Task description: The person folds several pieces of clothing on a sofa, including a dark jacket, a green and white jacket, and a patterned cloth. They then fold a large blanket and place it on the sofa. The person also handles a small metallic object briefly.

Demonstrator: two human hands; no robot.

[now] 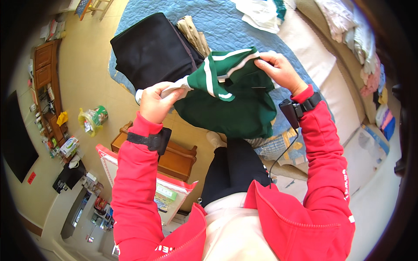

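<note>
A dark green garment (228, 114) with white stripes hangs between my two hands, over the edge of a blue quilted cover (215, 19). My left hand (158, 99) pinches a whitish-grey part of the cloth at its left end. At the upper right, my right hand (282, 71) grips the striped green edge between thumb and fingers. The garment's lower part droops loosely towards me. Just beyond my left hand lies a folded black cloth item (152, 52), partly covered by the green one. Beside it is a folded khaki cloth item (192, 32).
White clothing (259, 14) lies at the quilt's far side. More clothes (369, 78) are heaped along the sofa at right. A wooden bench (178, 160) and a red-bordered board (176, 192) stand near my left arm. A lined waste bin (100, 113) is on the floor.
</note>
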